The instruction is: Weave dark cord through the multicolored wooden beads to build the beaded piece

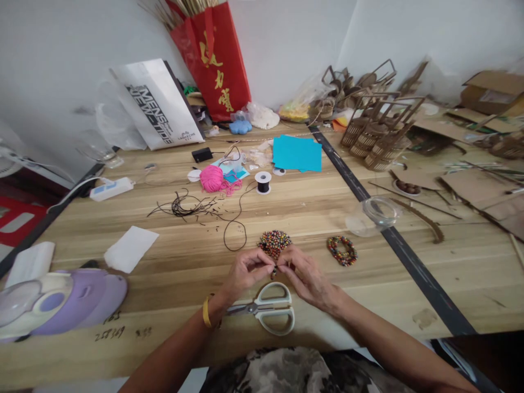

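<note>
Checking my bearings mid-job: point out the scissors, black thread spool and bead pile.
Scissors [254, 309], head view: on the pivot.
Black thread spool [263, 186], head view: on the wound thread.
Bead pile [274, 242], head view: mid-pile.

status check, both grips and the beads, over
Left grip and right grip pinched close together at small dark piece. Bead pile just beyond. Scissors lying close, near side.

From my remote seat I'd call this a craft workshop: a wooden table [172, 292] bears beads [275, 242], scissors [252, 309], pink yarn [212, 179], a spool of black cord [263, 186] and slatted baskets [366, 144]
</note>
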The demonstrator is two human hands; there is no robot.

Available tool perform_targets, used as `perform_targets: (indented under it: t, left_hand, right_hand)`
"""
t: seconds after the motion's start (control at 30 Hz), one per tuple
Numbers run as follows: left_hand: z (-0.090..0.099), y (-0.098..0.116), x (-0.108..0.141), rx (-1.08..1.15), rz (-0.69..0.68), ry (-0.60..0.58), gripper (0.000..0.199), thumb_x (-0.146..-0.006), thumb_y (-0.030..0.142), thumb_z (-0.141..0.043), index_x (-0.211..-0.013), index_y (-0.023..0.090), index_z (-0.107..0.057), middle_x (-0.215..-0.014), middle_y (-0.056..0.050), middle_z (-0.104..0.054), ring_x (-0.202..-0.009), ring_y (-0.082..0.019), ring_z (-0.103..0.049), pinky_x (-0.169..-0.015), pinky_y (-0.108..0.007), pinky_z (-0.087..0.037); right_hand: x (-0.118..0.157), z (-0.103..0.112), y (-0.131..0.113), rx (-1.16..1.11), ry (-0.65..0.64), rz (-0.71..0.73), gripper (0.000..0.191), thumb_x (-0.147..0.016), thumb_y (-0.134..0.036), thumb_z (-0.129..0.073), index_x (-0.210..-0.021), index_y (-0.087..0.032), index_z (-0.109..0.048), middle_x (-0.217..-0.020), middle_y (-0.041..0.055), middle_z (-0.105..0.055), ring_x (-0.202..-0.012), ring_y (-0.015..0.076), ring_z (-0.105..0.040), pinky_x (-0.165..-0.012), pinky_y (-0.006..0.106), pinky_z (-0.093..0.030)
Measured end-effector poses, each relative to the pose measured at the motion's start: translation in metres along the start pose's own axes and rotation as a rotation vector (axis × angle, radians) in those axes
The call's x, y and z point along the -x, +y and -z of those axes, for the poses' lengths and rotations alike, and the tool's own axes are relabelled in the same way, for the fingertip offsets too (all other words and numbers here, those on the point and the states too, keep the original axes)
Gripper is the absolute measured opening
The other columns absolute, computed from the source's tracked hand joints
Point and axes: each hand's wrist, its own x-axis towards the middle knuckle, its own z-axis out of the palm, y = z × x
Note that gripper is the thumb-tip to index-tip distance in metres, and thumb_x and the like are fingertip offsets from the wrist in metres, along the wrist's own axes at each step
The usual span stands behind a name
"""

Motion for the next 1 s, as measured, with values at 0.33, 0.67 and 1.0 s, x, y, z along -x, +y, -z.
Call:
perform_targets:
  t: [0.33,0.67,1.0]
  left_hand:
    - [0.0000,0.0033,0.0016,-0.169,-0.014,-0.024,0.023,-0.080,0.034,-0.062,-0.074,0.013,-0.058,-0.067,-0.002,-0.059,-0.062,-0.012,-0.055,-0.060,-0.022,-0.043]
    - [-0.0061,-0.0007,0.0048,-0.382,-0.122,0.043,0.018,-0.088,0.029,-0.051,-0.078,0.015,-0.056,-0.073,-0.003,-0.060,-0.067,-0.013,-0.055,-0.064,-0.022,-0.043]
    - [0.0003,0.0001,0.0035,-0.255,-0.103,0.034,0.018,-0.085,0.030,-0.056,-0.080,0.013,-0.060,-0.071,-0.003,-0.060,-0.066,-0.012,-0.055,-0.063,-0.022,-0.043]
  right_hand:
    - [-0.0006,0.0013,-0.0012,-0.001,-0.022,-0.020,0.011,-0.094,-0.014,-0.040,-0.090,-0.020,-0.049,-0.080,0.0048,-0.055,-0.076,0.0165,-0.052,-0.067,0.028,-0.044]
    - [0.0006,0.0004,-0.0010,-0.019,-0.073,-0.081,0.011,-0.094,-0.015,-0.039,-0.089,-0.019,-0.048,-0.081,0.0048,-0.054,-0.076,0.0164,-0.051,-0.068,0.028,-0.042]
    - [0.0030,-0.0019,0.0035,-0.091,0.048,-0.113,0.009,-0.094,-0.018,-0.043,-0.089,-0.019,-0.051,-0.080,0.0043,-0.055,-0.075,0.0157,-0.052,-0.065,0.027,-0.043]
